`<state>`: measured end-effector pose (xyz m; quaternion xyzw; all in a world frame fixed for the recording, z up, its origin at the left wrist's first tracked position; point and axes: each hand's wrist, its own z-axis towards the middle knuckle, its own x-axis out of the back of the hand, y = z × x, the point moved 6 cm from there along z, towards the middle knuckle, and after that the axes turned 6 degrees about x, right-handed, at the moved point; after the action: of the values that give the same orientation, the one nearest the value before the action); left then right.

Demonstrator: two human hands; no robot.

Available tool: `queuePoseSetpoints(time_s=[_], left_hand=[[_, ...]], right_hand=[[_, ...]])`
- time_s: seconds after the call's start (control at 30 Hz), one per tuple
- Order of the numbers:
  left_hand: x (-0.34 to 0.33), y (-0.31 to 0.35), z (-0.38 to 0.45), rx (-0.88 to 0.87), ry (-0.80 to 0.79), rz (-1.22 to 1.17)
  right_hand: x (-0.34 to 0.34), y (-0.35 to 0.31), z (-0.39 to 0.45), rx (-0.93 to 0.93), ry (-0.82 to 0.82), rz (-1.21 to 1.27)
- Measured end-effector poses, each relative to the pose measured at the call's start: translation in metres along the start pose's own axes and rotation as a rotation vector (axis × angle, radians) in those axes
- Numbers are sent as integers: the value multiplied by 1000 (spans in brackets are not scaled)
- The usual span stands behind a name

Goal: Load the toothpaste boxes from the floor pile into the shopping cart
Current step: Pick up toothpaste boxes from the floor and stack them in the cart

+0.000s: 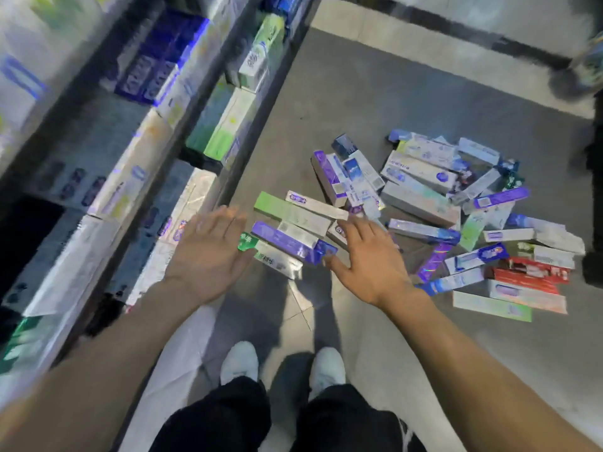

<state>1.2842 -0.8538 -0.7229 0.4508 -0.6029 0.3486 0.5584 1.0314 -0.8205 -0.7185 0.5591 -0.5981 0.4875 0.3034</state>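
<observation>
Several toothpaste boxes lie in a loose pile [434, 203] on the grey floor, purple, white, green and red. A small stack at the pile's near left has a green box [287, 212] on top, a purple box [290, 243] under it and a green-ended silver box [274, 257] lowest. My left hand [208, 252] hangs open just left of this stack, fingers straight. My right hand [365, 259] is open on the stack's right side, fingers spread above the boxes. Neither hand holds anything. No shopping cart shows in view.
Store shelves [137, 158] packed with boxed toothpaste run along the left. My two white shoes [280, 367] stand on the floor below the hands. A dark upright object [592, 207] stands at the right edge beside the pile. A dark floor stripe [456, 31] crosses the back.
</observation>
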Motion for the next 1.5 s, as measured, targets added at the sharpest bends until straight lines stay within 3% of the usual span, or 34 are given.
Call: queuePoseSetpoints(time_s=[0.2,0.43,0.67,1.03,1.33,1.4,1.5], left_hand=[[-165,-36,43,-54,20,39],[-253,-63,64,-73,81,44],[-269,-84,51,-4,-1,31],[-290,-90,38,57,6,-41],[-295,-80,32,48,-58,-98],[-298,-80,33,131,-41,-201],[-305,-79,27,413,2,-502]], right_hand=[[-153,47,73,44,28,-88],[-236,50,131,134,100,-116],[-256,33,146,220,29,-147],[-273,10,149,114,49,-120],[-295,19,140,-48,-118,172],[-294,24,136,-83,-88,271],[-295,31,125,-132,-39,488]])
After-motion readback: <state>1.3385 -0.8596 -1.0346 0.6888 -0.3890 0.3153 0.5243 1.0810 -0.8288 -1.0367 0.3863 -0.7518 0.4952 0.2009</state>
